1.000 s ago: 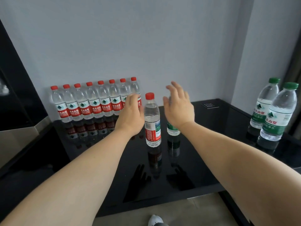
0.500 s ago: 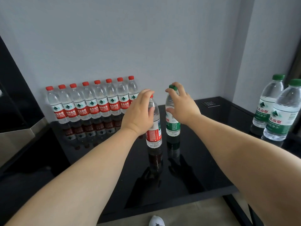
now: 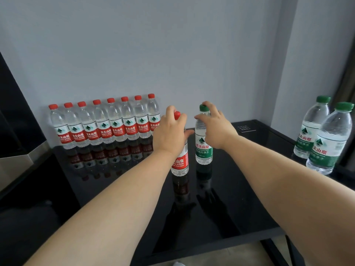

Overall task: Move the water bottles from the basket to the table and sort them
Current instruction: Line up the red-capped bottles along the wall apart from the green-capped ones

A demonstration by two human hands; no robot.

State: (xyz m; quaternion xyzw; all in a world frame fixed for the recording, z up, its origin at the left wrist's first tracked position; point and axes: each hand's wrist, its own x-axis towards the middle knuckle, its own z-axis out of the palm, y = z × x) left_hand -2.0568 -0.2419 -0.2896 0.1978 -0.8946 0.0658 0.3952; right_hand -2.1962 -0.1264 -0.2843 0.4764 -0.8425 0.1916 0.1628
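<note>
Sorting step: your left grip point(image 3: 171, 133) clasps the red-capped bottle point(image 3: 180, 164), your right grip point(image 3: 217, 127) the green-capped bottle point(image 3: 203, 148); next, I judge, carry each to its matching group at the worktop point(image 3: 240, 179) back and right edges.

Soft, fairly dim, even light; the grey wall point(image 3: 172, 45) beyond the fingers point(image 3: 170, 111) is smoothly shaded. Below the fingers, the glossy black table point(image 3: 240, 208) mirrors everything above it as dark reflections. Focus is sharp at the fingers; the bottles point(image 3: 330, 139) far right of them look slightly smeared, and the forearms point(image 3: 115, 208) bulge from wide-angle stretching.
</note>
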